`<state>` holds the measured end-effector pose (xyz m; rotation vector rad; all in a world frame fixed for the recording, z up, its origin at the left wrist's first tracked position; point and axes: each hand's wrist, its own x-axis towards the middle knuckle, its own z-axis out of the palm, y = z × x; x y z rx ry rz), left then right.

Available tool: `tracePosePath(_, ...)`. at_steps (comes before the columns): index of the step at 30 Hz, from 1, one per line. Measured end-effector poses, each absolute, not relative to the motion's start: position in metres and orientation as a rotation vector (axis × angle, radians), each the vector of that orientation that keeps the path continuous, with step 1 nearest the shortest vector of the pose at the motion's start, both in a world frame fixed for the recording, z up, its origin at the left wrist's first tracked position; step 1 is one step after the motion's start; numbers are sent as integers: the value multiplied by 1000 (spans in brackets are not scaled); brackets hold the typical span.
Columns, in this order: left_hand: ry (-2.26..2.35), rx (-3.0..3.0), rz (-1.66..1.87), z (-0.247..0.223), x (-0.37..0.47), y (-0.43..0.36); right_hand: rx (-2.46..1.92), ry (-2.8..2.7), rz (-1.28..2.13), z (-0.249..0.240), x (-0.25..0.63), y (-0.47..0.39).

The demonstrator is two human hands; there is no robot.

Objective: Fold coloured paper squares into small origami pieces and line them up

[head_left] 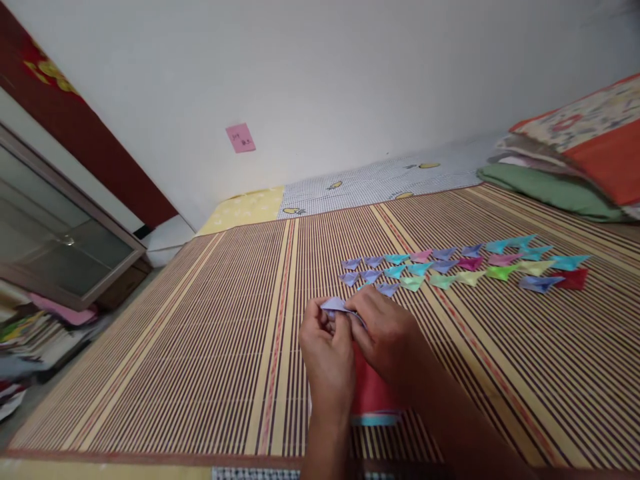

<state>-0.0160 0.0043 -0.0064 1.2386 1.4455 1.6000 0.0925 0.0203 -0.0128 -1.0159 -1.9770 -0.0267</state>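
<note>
Between my two hands is a small piece of lavender folded paper, raised above the mat. My left hand pinches its left side, and the fingers of my right hand close on its right side. Part of the paper is hidden behind my fingers. Below my hands lies a stack of coloured paper sheets, red on top with a light blue edge at the bottom. Just beyond my hands, folded paper boats in blue, green, pink, yellow and red stand in rows.
A striped bamboo mat covers the bed. Folded bedding and a pillow are piled at the far right. A pink note is stuck on the white wall. At left are a glass-fronted cabinet and stacked books.
</note>
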Motion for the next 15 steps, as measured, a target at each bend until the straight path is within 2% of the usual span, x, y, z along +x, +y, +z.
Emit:
tracePosePath(7,1570,1309,1624,-4,-18,1,-1047,-1780,-77,-14,87,18)
tracePosePath(11,1614,1523,1695,-6,-16,1,-994,-1677,50,-10,90,18)
tracePosePath(15,1447,1403,1734,-7,-11,1,-957,-1572,175,-6,95,19)
